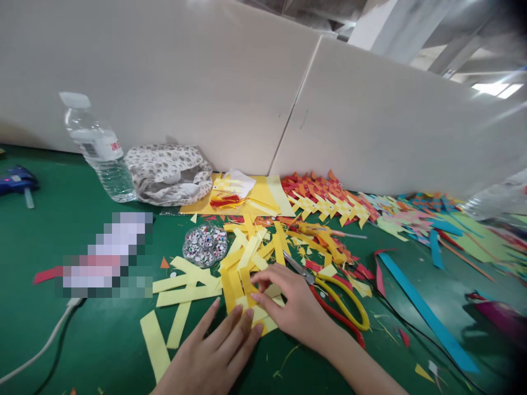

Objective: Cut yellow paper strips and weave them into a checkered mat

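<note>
Yellow and pale yellow paper strips point(233, 291), partly woven together, lie on the green table in front of me. My left hand point(224, 343) rests flat with its fingers spread, the fingertips on the lower left edge of the woven strips. My right hand point(288, 299) pinches one of the yellow strips between thumb and forefinger at the right side of the weave. More loose pale yellow strips point(189, 293) lie to the left. Just right of my right hand are scissors point(343, 299) with yellow and red handles. Behind the weave is a round clear container of googly eyes point(205, 245).
A water bottle point(101, 148) and a patterned cloth bag point(168, 174) stand at the back left. A yellow glue gun point(323, 236) lies among paper scraps. Woven paper fish point(325, 197) are heaped by the partition point(247, 99). A blue strip point(428, 312) and black cord lie right.
</note>
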`<state>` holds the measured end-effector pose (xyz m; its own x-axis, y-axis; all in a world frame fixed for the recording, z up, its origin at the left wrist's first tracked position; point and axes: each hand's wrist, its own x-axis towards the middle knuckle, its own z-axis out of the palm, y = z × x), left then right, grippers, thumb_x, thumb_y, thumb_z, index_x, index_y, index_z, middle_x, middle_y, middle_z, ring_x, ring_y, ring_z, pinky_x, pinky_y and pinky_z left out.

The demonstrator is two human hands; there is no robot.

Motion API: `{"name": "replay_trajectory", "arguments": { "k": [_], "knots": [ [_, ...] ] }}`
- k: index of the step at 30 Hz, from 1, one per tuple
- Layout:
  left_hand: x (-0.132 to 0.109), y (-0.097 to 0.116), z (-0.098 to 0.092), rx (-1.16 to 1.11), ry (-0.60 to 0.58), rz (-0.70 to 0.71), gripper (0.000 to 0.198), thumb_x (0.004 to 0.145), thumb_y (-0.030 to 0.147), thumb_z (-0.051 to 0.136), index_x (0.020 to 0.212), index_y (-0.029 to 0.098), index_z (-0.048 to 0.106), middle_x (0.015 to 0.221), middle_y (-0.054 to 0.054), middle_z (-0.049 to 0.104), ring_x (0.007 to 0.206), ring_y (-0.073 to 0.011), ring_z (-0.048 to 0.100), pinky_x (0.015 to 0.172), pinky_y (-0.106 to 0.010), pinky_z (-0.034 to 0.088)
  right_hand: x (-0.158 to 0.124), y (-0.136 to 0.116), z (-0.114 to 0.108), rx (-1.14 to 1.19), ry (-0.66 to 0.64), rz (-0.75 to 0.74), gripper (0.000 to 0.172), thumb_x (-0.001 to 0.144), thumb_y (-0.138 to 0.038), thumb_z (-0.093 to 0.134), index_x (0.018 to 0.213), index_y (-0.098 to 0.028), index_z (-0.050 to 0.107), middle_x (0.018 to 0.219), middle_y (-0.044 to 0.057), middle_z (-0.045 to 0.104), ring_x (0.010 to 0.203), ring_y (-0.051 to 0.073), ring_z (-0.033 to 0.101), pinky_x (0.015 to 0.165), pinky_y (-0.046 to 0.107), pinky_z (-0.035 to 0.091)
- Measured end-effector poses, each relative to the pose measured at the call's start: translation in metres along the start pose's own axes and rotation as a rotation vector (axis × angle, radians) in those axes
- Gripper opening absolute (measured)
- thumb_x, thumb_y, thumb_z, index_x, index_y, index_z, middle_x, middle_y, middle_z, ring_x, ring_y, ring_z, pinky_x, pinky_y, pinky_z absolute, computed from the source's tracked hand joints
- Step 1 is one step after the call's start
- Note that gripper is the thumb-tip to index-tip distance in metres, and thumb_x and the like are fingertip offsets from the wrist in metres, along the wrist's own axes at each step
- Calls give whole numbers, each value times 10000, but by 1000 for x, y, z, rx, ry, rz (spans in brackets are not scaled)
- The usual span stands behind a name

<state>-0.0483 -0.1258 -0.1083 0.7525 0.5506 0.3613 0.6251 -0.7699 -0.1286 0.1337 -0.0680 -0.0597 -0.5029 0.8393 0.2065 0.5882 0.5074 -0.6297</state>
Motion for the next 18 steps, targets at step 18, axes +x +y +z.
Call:
{"name": "replay_trajectory", "arguments": {
  "k": [18],
  "knots": [
    [-3,2,-6,-154,-57,-58,618,834,507,310,1333,143,271,1293,-60,474,1175,-205,394,1029,-362,142,-43,-11,-4,-386,-185,-314,240,785,-54,399,894,-192,561,855,54,626,840,175,549,916,384,372]
  ]
}}
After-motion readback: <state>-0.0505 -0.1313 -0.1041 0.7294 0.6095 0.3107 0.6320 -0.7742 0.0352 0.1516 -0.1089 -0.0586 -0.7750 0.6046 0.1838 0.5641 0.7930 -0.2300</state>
